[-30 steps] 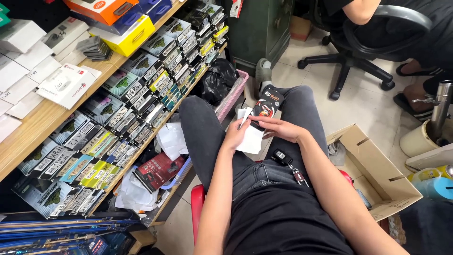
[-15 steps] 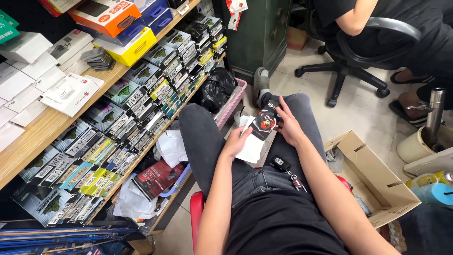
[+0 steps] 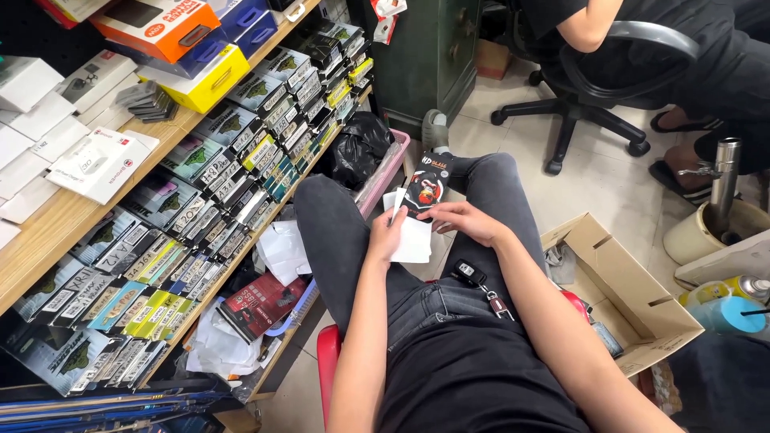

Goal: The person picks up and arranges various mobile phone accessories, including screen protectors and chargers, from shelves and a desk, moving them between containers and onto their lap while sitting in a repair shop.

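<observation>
I sit on a red stool (image 3: 330, 353) with both hands over my lap. My left hand (image 3: 388, 234) grips a white flat sleeve (image 3: 415, 239) and thin white sheets. My right hand (image 3: 468, 221) holds the lower end of a black flat package (image 3: 427, 186) with a red and white picture, which sticks out past my knees. A black car key fob (image 3: 468, 273) with a strap lies on my right thigh.
Wooden shelves (image 3: 48, 232) on the left carry several rows of flat packages and boxes. A pink bin with a black bag (image 3: 362, 144) stands ahead. An open cardboard box (image 3: 622, 293) is on the floor right. Another person sits on an office chair (image 3: 597, 76).
The view shifted slightly. My hands have drawn the black package and the white sleeve a little closer and lower over my lap, with the right hand now at the package's lower end.
</observation>
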